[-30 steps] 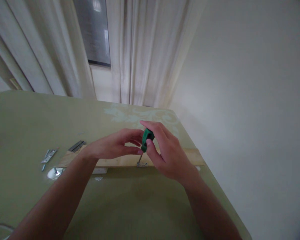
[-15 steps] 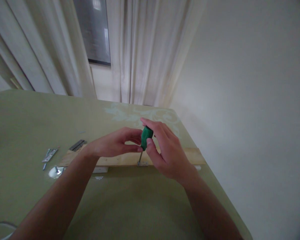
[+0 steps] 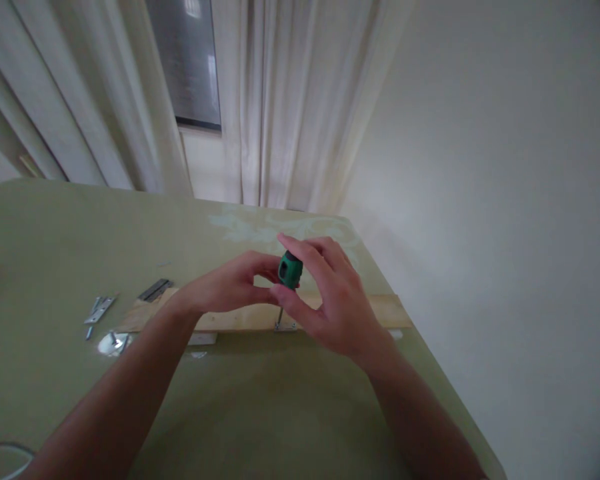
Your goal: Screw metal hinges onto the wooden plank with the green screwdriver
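Note:
A screwdriver (image 3: 290, 271) with a green handle stands tilted over a wooden board (image 3: 243, 318), its shaft leading down to a small metal hinge or plate (image 3: 287, 327) at the board's near edge. My right hand (image 3: 337, 303) curls its fingers and thumb around the handle from the right. From the left, my left hand (image 3: 237, 283) pinches at the handle's lower part, its thumb meeting my right thumb. Part of the shaft is hidden behind the fingers. The tip rests at the metal piece; whether a screw sits under it is too small to tell.
Metal plates (image 3: 100, 309) and a bolt (image 3: 89, 332) lie on the green table (image 3: 220, 413) at left, near a shiny round dish (image 3: 113, 343) with small hardware. A dark grey metal piece (image 3: 155, 291) lies at the board's left end. A wall (image 3: 520, 200) borders the right side.
The screwdriver handle has turned and shows another side. My right thumb has moved left across it, up against my left thumb. The board and hardware stay put.

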A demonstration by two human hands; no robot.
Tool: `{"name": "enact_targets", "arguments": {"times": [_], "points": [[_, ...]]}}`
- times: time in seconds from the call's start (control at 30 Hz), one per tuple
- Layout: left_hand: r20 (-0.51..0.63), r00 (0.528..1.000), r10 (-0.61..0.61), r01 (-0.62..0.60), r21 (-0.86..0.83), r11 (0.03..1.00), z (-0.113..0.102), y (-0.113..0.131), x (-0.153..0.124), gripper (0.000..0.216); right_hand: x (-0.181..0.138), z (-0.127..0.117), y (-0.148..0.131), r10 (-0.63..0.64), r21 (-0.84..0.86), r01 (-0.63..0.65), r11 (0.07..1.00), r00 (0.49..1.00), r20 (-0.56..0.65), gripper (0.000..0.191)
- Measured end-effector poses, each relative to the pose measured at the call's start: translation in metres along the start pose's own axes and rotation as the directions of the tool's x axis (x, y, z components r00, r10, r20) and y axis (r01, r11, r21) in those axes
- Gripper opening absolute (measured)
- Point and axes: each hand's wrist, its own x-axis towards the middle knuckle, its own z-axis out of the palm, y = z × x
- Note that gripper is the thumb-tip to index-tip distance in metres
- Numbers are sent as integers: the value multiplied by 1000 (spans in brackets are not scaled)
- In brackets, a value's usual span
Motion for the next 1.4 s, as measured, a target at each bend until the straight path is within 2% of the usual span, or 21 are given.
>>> {"name": "enact_targets", "arguments": {"times": [0.13,0.23,0.33,0.5,0.67,0.8,0.9,1.03,1.13,1.23,1.4], "points": [[-18,1000,-18,18,14,1000,0,1,0,22,1,-1,0,5,-6,-5,1000,999,-40,44],[36,999,-12,14,-46,999,-1,0,-1,22,0,-4,0,-4,45,5,999,1000,-16,53],[22,1000,-2,3,-40,999,-3,-3,-2,20,0,-5,1,-12,61,13,998,1000,-15,60],[-6,1000,-13,14,33,999,-2,-3,-2,23,1,-1,3,46,0,-47,999,994,-95,47],[45,999,20,-16,-103,995,-4,-1,-2,34,0,-3,3,66,107,-57,993,994,-84,47],[32,999,2,1,-101,995,-5,0,-2,24,0,-5,0,50,146,-40,988,996,-68,55],[-5,1000,3,-3,-40,999,-3,2,0,21,0,-4,-1,81,89,-72,993,991,-104,50],[-22,1000,5,-6,-27,1000,0,4,2,29,0,-2,1,76,81,-66,995,989,-126,36],[10,1000,15,-15,-58,998,-1,3,1,34,0,-3,1,67,98,-56,994,992,-111,45],[46,999,18,-13,-111,994,-2,3,0,28,-1,-4,-1,50,109,-41,993,996,-77,53],[-39,999,0,-2,-45,999,3,6,3,27,1,-3,-1,95,66,-89,994,990,-103,48]]}}
